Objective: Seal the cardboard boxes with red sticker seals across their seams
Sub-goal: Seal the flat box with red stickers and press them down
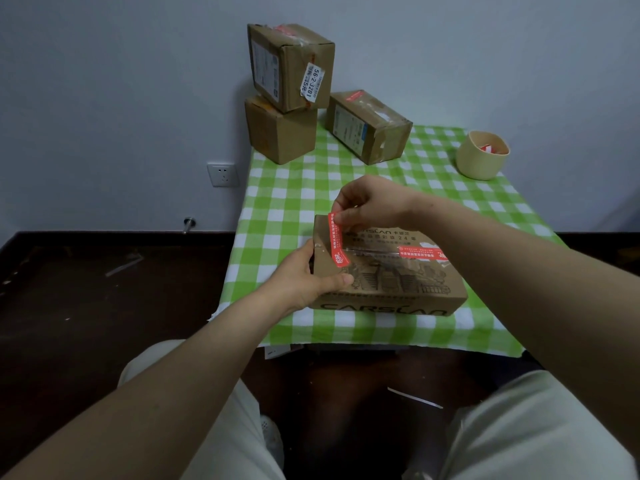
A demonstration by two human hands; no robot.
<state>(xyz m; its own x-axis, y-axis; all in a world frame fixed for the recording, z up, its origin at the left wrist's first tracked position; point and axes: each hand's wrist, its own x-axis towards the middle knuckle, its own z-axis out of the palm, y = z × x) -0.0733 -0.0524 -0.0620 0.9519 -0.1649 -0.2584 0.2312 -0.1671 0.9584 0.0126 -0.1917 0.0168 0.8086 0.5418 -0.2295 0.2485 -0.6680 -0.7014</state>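
a flat box [388, 282] with printed drawings sits on the near middle of a table under a green and white checked cloth [450, 195]. the left hand [304, 271] grips the box's 9 o'clock end, thumb lying on the lid near the front corner and fingers curled round the side wall. the right hand [367, 202] reaches in over the 11 o'clock corner, and its thumb and fingers pinch the far end of a red sticker [337, 240]. this sticker runs from 12 towards 6 o'clock across the left end of the lid and crosses the seam [374, 249]; its near end lies just beside the left thumb. whether it is pressed flat cannot be told. a second red sticker [422, 253] lies along the seam at the lid's 3 o'clock side.

at 11 o'clock from the flat box, against the wall, two boxes stand stacked: the top box [291, 64] is tilted, carries white labels and a red strip on its lid, and rests on the lower box [280, 133]. just beside them, at 12 o'clock, a third box [369, 128] lies on the cloth with a red strip at its far edge. at 1 o'clock a beige tub [481, 155] holds something red and white. a wall socket [223, 174] sits at 10 o'clock. pale trouser legs show at 6 o'clock over a dark floor.
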